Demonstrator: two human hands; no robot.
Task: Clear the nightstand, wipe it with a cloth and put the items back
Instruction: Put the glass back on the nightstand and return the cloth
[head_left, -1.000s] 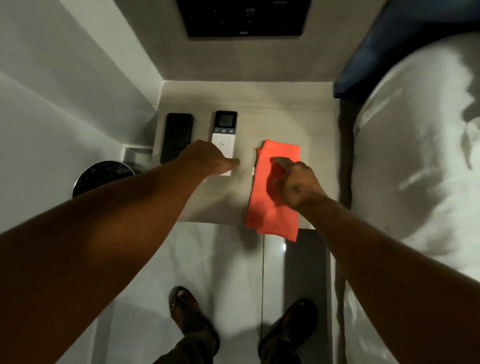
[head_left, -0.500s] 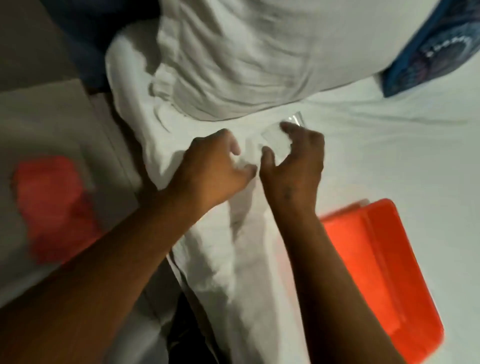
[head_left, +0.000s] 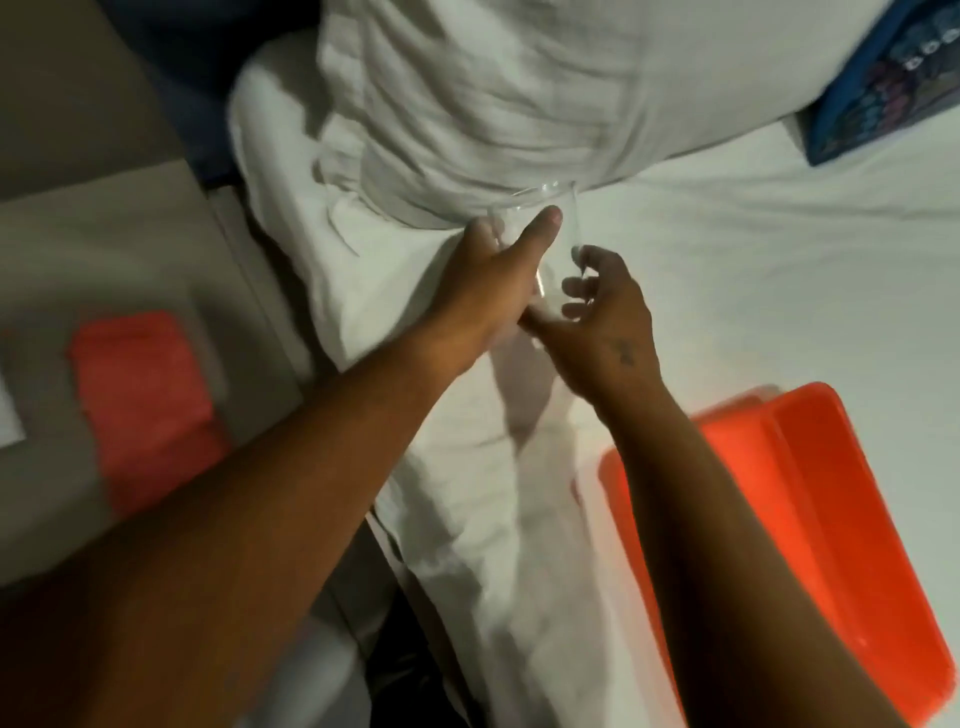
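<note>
A clear drinking glass (head_left: 555, 244) is held over the white bed, between both hands and just below the pillow. My left hand (head_left: 493, 291) wraps its left side with the thumb pointing up. My right hand (head_left: 605, 312) curls its fingers on the glass's right side. To the left, the orange cloth (head_left: 140, 405) lies on the beige nightstand (head_left: 104, 249), blurred by camera motion. Neither hand is near the cloth.
An orange plastic tray (head_left: 831, 519) lies on the bed sheet at the lower right, under my right forearm. A white pillow (head_left: 519, 78) and a blue patterned cushion (head_left: 893, 78) lie at the head of the bed. A white object (head_left: 8, 410) shows at the nightstand's left edge.
The view swung from the nightstand to the bed. Both hands left the remote and the cloth and came onto the glass; my left hand has now closed around its side.
</note>
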